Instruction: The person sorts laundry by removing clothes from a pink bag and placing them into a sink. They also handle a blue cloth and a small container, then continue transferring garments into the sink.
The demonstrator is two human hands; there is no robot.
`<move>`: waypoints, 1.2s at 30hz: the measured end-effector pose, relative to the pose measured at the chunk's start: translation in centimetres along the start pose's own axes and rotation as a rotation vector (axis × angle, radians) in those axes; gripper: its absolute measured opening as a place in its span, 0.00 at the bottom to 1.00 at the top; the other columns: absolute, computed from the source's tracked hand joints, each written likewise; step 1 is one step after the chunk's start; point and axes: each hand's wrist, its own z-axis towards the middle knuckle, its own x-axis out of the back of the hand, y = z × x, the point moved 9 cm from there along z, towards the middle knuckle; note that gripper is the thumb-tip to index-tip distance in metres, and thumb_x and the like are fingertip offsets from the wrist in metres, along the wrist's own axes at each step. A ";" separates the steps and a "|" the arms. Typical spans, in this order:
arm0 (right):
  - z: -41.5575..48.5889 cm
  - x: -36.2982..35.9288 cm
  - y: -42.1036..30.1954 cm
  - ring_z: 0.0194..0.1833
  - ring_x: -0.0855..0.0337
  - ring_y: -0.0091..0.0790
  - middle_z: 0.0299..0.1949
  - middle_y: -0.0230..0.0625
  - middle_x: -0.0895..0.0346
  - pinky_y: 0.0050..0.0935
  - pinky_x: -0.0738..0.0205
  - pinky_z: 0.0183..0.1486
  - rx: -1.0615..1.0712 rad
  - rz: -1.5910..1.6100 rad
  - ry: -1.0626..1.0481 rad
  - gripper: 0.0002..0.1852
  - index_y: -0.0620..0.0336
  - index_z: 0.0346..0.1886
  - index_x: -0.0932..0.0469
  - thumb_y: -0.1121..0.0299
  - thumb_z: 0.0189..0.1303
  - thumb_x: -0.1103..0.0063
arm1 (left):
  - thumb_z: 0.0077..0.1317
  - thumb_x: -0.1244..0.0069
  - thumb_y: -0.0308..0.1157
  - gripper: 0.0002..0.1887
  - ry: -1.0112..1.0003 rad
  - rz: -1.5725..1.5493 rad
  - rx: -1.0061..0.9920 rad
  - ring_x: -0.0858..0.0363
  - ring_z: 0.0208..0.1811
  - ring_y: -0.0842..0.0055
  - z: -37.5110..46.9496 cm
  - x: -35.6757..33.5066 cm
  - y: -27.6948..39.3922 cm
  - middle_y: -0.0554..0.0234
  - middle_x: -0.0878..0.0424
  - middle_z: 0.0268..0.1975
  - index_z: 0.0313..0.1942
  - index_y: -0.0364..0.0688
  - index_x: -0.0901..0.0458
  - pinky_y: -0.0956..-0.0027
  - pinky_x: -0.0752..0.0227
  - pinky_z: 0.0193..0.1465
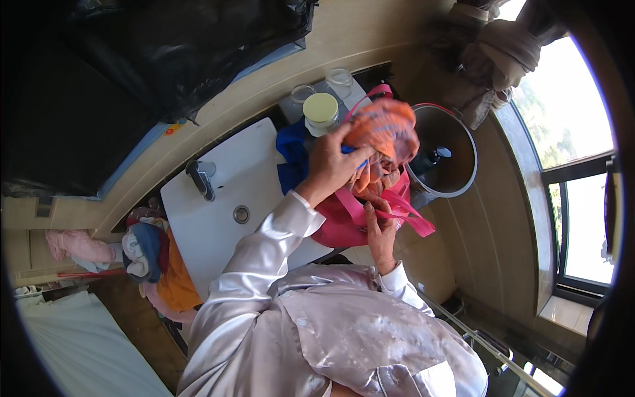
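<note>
My left hand grips a bunched orange patterned cloth, whose upper part is blurred. A bit of blue material shows at the fingers of that hand. Below the cloth is a pink fabric bag with strap handles, at the right end of the washbasin. My right hand holds the bag near its rim, beside a pink strap. Part of the cloth hangs down at the bag's mouth, and the bag's inside is hidden. A dark blue cloth lies left of my left hand.
The white washbasin has a chrome faucet. Behind the bag stand a jar with a pale yellow lid and a clear glass jar. A bucket containing a pump bottle is at right. Piled clothes lie left of the basin.
</note>
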 end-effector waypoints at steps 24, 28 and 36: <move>1.6 -17.9 -12.3 0.57 0.27 0.57 0.60 0.52 0.30 0.47 0.29 0.59 0.694 -0.627 -0.218 0.27 0.63 0.62 0.28 0.77 0.57 0.38 | 0.59 0.52 0.18 0.12 0.529 0.303 0.139 0.19 0.48 0.72 -29.2 30.0 -3.3 0.60 0.16 0.44 0.44 0.33 0.20 0.70 0.29 0.56; 3.3 -21.9 -6.5 0.50 0.21 0.60 0.67 0.57 0.37 0.47 0.21 0.50 0.561 -0.893 -0.306 0.31 0.59 0.69 0.35 0.74 0.60 0.43 | 0.67 0.53 0.22 0.10 0.597 0.261 0.249 0.22 0.50 0.78 -33.1 33.5 -5.5 0.64 0.16 0.47 0.47 0.34 0.20 0.73 0.29 0.56; 7.9 -23.9 1.1 0.33 0.14 0.54 0.55 0.54 0.27 0.46 0.18 0.32 0.353 -1.205 -0.316 0.38 0.57 0.73 0.39 0.69 0.56 0.37 | 0.70 0.53 0.28 0.08 0.789 0.194 0.107 0.24 0.44 0.82 -39.3 38.9 -9.4 0.68 0.21 0.43 0.45 0.34 0.22 0.73 0.27 0.49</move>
